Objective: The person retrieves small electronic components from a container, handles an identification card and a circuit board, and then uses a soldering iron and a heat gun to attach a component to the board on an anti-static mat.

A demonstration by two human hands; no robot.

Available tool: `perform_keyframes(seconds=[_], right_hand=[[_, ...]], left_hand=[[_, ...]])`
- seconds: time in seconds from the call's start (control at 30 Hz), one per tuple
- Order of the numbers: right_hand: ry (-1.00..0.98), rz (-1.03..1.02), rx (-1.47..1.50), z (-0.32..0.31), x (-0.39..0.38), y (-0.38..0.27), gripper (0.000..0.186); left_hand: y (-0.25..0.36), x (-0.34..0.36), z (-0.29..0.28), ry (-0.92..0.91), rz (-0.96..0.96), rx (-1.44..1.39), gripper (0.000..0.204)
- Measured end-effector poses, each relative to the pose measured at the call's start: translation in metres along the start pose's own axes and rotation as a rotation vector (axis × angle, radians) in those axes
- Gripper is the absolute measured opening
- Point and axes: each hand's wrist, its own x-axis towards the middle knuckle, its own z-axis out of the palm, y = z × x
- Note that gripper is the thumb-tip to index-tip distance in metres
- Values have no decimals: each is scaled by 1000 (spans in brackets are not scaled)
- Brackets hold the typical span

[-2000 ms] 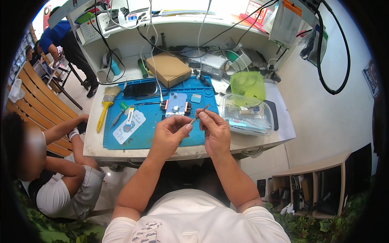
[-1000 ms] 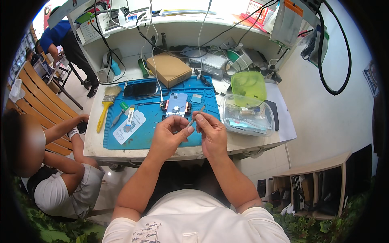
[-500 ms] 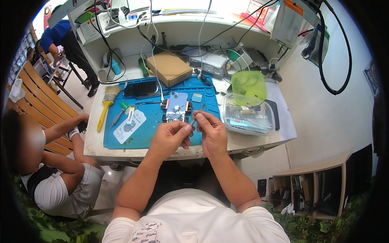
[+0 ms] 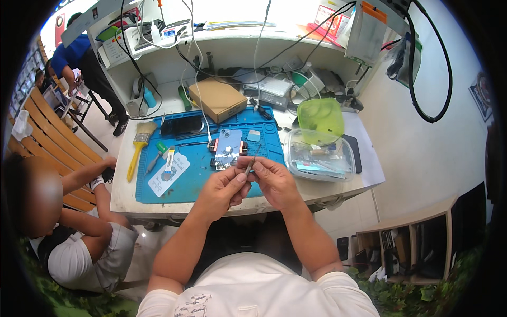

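Both my hands meet above the front edge of the blue work mat (image 4: 182, 193). Between the thumb and fingers of my left hand (image 4: 221, 191) is a slim metallic pen-like tool (image 4: 249, 168), its exact kind too small to make out. The fingertips of my right hand (image 4: 277, 185) also pinch it near its upper part. Just beyond my fingers, a blue smartphone (image 4: 228, 143) lies back up in a black clamp holder (image 4: 243, 147), its near end shiny and partly covered by my hands. Beside it rests a small pale square piece (image 4: 254, 136).
On the left lie a yellow-handled brush (image 4: 138, 149), a white card (image 4: 165, 182) and a green-tipped screwdriver (image 4: 156, 158). A cardboard box (image 4: 217, 100) stands behind. To the right are a clear plastic tub (image 4: 321, 171) and its green lid (image 4: 320, 117). A seated person (image 4: 79, 245) is at left.
My right hand has come slightly down and in, closer to my left. The tool's tip, which stuck out to the upper right, now points more upward between my fingers.
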Motion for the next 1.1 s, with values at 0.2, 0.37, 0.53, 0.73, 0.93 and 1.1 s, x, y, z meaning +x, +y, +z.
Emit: perform_keyframes(seconds=[0.2, 0.37, 0.53, 0.73, 0.93, 1.1], right_hand=[[-256, 31, 6, -13, 9, -8, 39], [-397, 105, 78, -13, 10, -9, 36], [-387, -3, 97, -19, 15, -1, 28], [-53, 1, -69, -15, 13, 11, 23], [-36, 58, 27, -4, 6, 0, 28], [-188, 154, 228, -5, 8, -8, 29]], left_hand=[[4, -2, -4, -220, -217, -407, 36], [-8, 0, -5, -482, -300, -773, 37], [-11, 0, 4, -415, -184, -692, 32], [-24, 10, 18, 215, 389, 540, 29], [-14, 0, 14, -78, 21, -131, 29], [-5, -5, 11, -141, -134, -419, 29]])
